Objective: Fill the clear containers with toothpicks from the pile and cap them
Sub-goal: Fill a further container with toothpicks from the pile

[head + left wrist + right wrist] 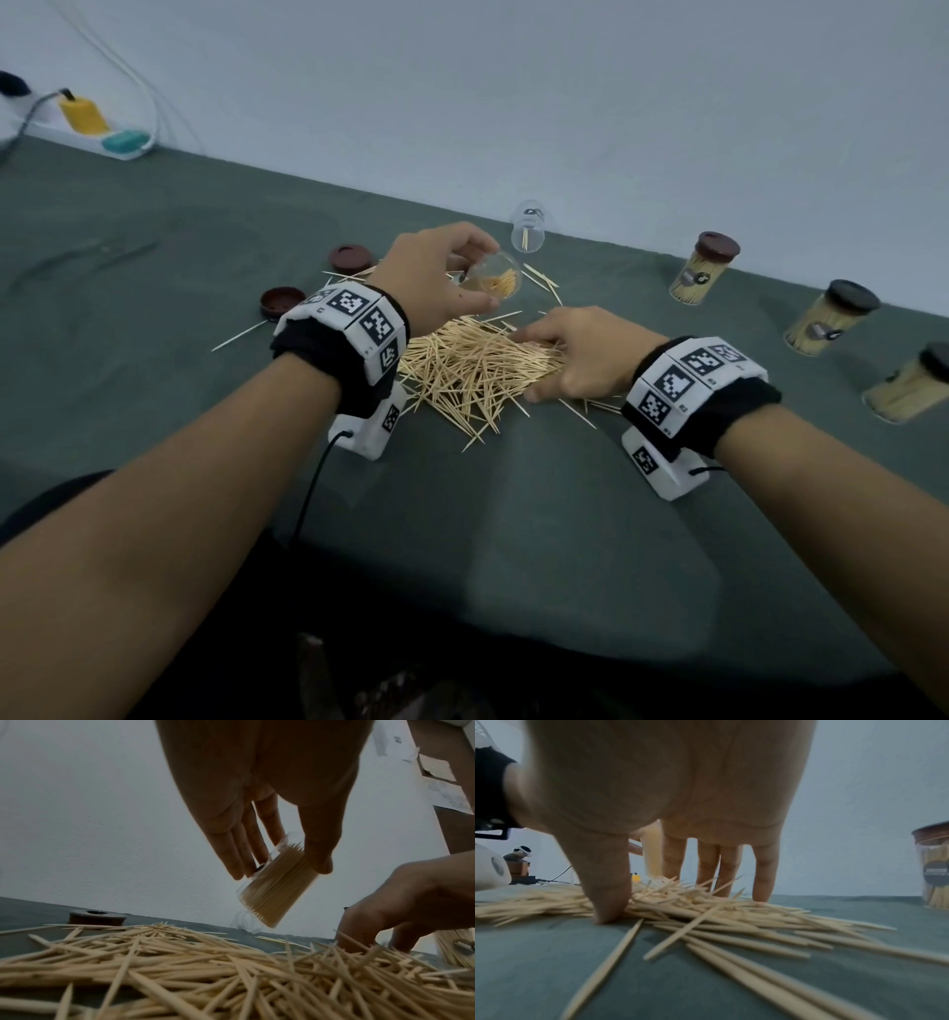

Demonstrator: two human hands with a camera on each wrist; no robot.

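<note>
Toothpicks (477, 365) are heaped mid-table on the green cloth (154, 288), and the right hand (585, 354) is planted in the pile's right edge, thumb and fingers spread down around a clump — looks like it's gathering the next bunch, though nothing is lifted yet. Left hand (436, 277) pinches the clear container (277, 884) between thumb and fingers just above the pile, tilted and mostly full — probably angled so a bunch slides in easily. Two loose brown caps (350, 258) wait to the left, and three capped containers (703, 267) stand off right.

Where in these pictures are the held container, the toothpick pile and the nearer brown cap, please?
held container (279, 888): left wrist view, on its clear wall over the packed toothpicks.
toothpick pile (475, 367): head view, on the heap's middle.
nearer brown cap (281, 300): head view, on its top face.
</note>
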